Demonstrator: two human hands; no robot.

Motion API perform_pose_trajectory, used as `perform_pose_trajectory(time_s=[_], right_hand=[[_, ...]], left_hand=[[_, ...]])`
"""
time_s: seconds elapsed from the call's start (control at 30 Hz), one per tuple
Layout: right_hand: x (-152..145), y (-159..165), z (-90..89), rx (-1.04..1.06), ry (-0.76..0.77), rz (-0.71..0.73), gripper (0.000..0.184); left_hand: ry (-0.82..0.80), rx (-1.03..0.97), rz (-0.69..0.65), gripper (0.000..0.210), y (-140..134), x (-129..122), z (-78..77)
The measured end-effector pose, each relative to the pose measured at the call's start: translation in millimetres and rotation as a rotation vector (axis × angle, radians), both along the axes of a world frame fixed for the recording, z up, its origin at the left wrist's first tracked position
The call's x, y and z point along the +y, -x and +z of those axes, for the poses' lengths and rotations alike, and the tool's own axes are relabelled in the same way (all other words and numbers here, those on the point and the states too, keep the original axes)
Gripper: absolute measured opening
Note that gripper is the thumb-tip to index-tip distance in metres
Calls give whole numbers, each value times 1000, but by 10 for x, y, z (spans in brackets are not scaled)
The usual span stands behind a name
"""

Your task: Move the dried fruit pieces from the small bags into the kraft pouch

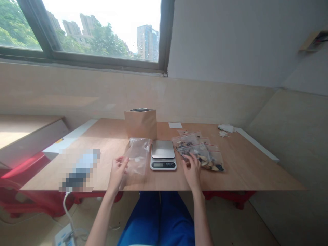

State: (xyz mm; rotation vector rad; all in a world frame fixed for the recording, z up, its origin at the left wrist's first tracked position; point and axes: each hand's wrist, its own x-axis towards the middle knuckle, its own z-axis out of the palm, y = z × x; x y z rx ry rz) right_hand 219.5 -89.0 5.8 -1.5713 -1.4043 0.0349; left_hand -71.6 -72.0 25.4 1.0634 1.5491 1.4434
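Note:
My left hand (120,165) is at the left edge of a clear plastic bag (138,160), its thumb and fingers closed on the film. The bag lies flat and looks mostly bare inside, with pale glare on it. A digital kitchen scale (163,153) with a steel plate stands between my hands, nothing on it. My right hand (191,167) rests with bent, parted fingers at the near left side of several zip bags (210,159) holding dark and tan dried pieces. Its fingertips overlap the nearest bag; whether they touch it is unclear.
An upright brown paper pouch (140,123), open at the top, stands behind the clear bag. A white paper (175,125) lies at the back. White scraps (225,128) are at the far right. A blurred-out object (80,171) with a white cable lies left.

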Motion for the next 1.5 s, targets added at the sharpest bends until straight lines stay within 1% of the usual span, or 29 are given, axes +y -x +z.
perform_pose_trajectory(time_s=[0.03, 0.1, 0.13, 0.17, 0.2, 0.23, 0.3, 0.37, 0.4, 0.43, 0.5, 0.6, 0.67, 0.77, 0.8, 0.83, 0.87, 0.9, 0.97, 1.0, 1.07, 1.1, 1.13, 1.2, 1.27, 1.33, 1.4, 1.5], right_hand=[[30, -103, -43, -73, 20, -54, 31], [65, -231, -134, -186, 73, -131, 39], [71, -260, -177, -229, 96, -153, 42], [70, -270, -215, -262, 112, -168, 44], [64, -268, -245, -289, 121, -176, 44], [53, -259, -266, -309, 126, -182, 44], [26, -237, -276, -334, 138, -183, 43], [1, -222, -253, -337, 157, -177, 41], [-10, -217, -236, -330, 165, -176, 39], [-20, -211, -219, -321, 169, -177, 35], [-40, -192, -196, -288, 163, -184, 28], [-94, -149, -196, -210, 120, -196, 21], [-151, -126, -194, -144, 75, -212, 19], [-244, -112, -128, -8, -18, -223, 18], [-271, -109, -85, 62, -60, -227, 18], [-293, -106, -33, 139, -105, -237, 19], [-311, -101, 25, 221, -148, -252, 19], [-324, -94, 84, 307, -186, -273, 19], [-342, -73, 198, 483, -245, -303, 20], [-348, -58, 251, 571, -265, -300, 21], [-364, -17, 350, 743, -281, -258, 25], [-377, 13, 399, 816, -270, -217, 27], [-393, 50, 449, 873, -243, -157, 29], [-436, 150, 551, 938, -178, -6, 30], [-484, 273, 643, 945, -134, 165, 28], [-525, 396, 706, 919, -116, 334, 23], [-549, 487, 732, 867, -99, 478, 17], [-563, 535, 727, 731, -52, 605, 10]], left_hand=[[24, 129, 75, 48, 40, 16, -20], [62, 426, 279, 53, 47, 38, -37], [60, 554, 340, 56, 16, 46, -34], [39, 666, 358, 56, -31, 55, -27], [0, 761, 316, 53, -87, 67, -20], [-46, 842, 237, 47, -146, 84, -18], [-110, 977, 24, 37, -250, 137, -44], [-103, 1072, -138, 36, -323, 203, -116], [-66, 1109, -176, 37, -348, 234, -164], [-18, 1138, -187, 39, -368, 260, -214], [27, 1183, -163, 43, -397, 297, -302], [36, 1195, -103, 45, -407, 328, -363], [49, 1148, -103, 45, -398, 338, -354], [57, 982, -102, 42, -435, 295, -270], [37, 903, -88, 41, -480, 254, -221], [-9, 821, -57, 41, -548, 198, -161], [-80, 732, -62, 40, -635, 128, -92], [-155, 630, -110, 38, -739, 48, -14], [-275, 391, -262, 37, -966, -126, 153], [-284, 275, -316, 35, -1073, -210, 237], [-188, 52, -422, 33, -1240, -352, 388], [-131, -55, -494, 33, -1293, -407, 452], [-94, -153, -533, 35, -1326, -451, 508], [-63, -304, -560, 37, -1339, -511, 598], [-75, -398, -557, 36, -1308, -546, 664], [-100, -463, -542, 37, -1256, -559, 709], [-98, -507, -496, 43, -1194, -553, 732], [-41, -486, -389, 47, -1094, -517, 731]])
